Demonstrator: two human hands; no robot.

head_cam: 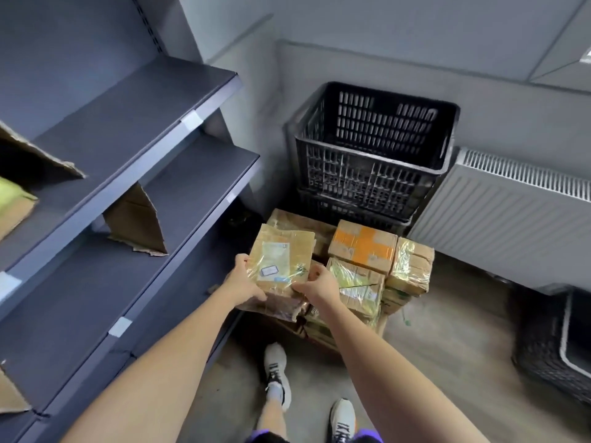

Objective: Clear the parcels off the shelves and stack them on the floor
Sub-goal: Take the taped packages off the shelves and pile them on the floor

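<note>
A flat brown cardboard parcel (281,260) with a white label and clear tape is held between both hands above the floor stack (361,282). My left hand (240,278) grips its left edge, my right hand (319,282) grips its near right corner. The stack holds several taped cardboard parcels, among them one with orange tape (363,246) and one wrapped in shiny film (411,266). Dark grey shelves (137,129) run along the left, with a yellow-green parcel (12,190) at the far left edge.
Cardboard dividers (137,222) stand on the shelves. Two stacked black plastic crates (372,155) sit against the wall behind the stack. A white radiator (511,209) is at the right, a dark basket (556,353) on the floor below it. My feet (278,375) stand on the concrete floor.
</note>
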